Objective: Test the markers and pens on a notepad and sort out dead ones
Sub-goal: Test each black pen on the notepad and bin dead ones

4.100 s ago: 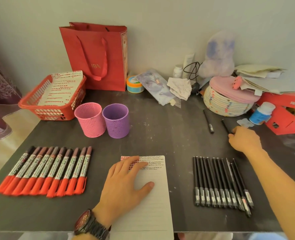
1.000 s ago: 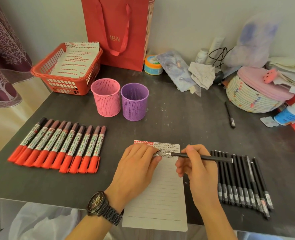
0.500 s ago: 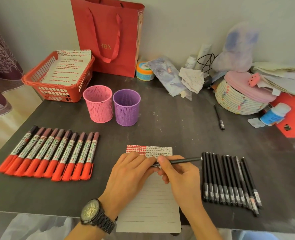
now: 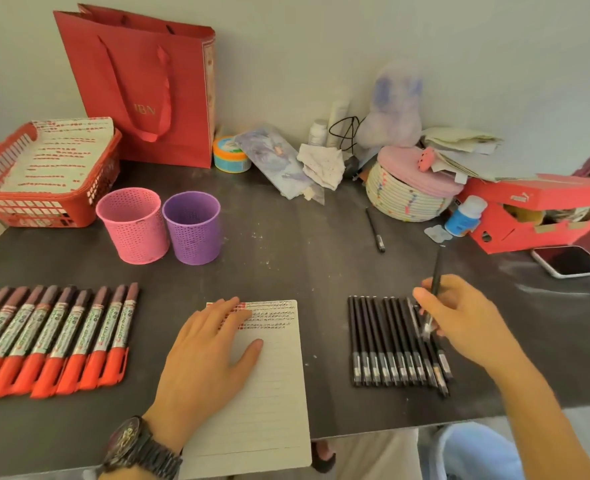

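From the head view, the left hand (image 4: 214, 351) lies flat on the notepad (image 4: 269, 393), fingers straight and spread, pinning the pad to the dark worktop (image 4: 286, 265). Its fingertips reach the few lines of red and dark scribbles at the top of the page, and the ruled lines below are blank. The right hand (image 4: 459, 320) is well apart from it, off to the side, with its fingers curled round a single black pen (image 4: 436, 289). The pen is held nearly upright above the far end of the row of black pens (image 4: 387, 341), which lies just beside the pad. The held pen's lower end is blurred, so I cannot tell whether it is capped. On the other side of the pad lie the red markers (image 4: 54, 337), also in a neat row. Behind them stand a pink cup (image 4: 132, 225) and a purple cup (image 4: 193, 226), touching or nearly so. A lone pen (image 4: 375, 230) lies apart near the woven basket (image 4: 407, 199). The step in hand looks like testing one black pen, with most of the sorting not yet done. If it is untested, the next move calls for bringing its tip down to a blank line while the left hand keeps the pad steady. After that the pen must go to a clear place for live or dead ones.
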